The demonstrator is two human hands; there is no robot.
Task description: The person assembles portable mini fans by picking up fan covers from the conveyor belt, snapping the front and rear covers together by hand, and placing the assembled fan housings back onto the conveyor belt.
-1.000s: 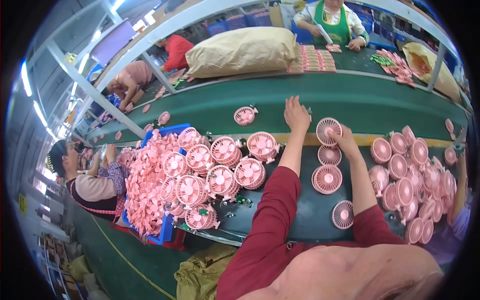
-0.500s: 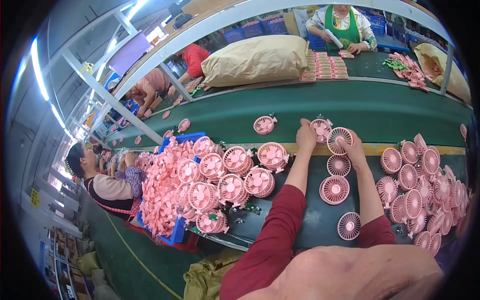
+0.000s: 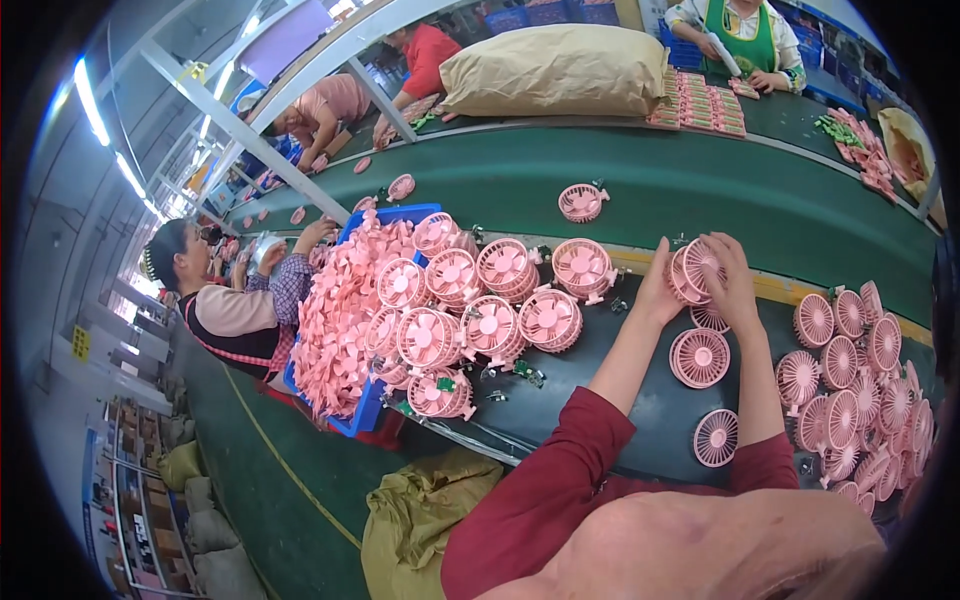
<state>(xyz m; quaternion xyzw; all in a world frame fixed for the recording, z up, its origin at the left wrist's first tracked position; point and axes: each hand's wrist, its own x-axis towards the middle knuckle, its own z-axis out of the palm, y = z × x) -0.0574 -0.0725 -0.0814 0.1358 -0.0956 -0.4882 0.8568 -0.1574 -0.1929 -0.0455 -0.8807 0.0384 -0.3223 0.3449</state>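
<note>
Between my two hands, at the table's far edge, is a pink mini fan housing (image 3: 679, 282) with a round pink grille cover (image 3: 704, 262) against its open face. My left hand (image 3: 655, 290) is closed around the housing's left side. From the right, the fingers of my right hand (image 3: 736, 284) curl over the cover. Whether the cover is seated cannot be made out. Just below my hands lie loose grille covers: one partly hidden cover (image 3: 711, 319), a wider cover (image 3: 700, 358) that looks stacked, and a single cover (image 3: 716, 438) by my right forearm.
Open fan housings (image 3: 491, 326) with blades and small green circuit boards cluster at left. Beside them a blue bin (image 3: 368, 408) overflows with pink blades (image 3: 345, 320). Grilled fans (image 3: 860, 390) pile up at right. One housing (image 3: 582, 203) lies on the green belt (image 3: 500, 180). Co-workers sit left and across.
My right hand has brought the grille cover against the housing in my left hand; they were side by side before. The whole view has shifted, moving the scene rightward.
</note>
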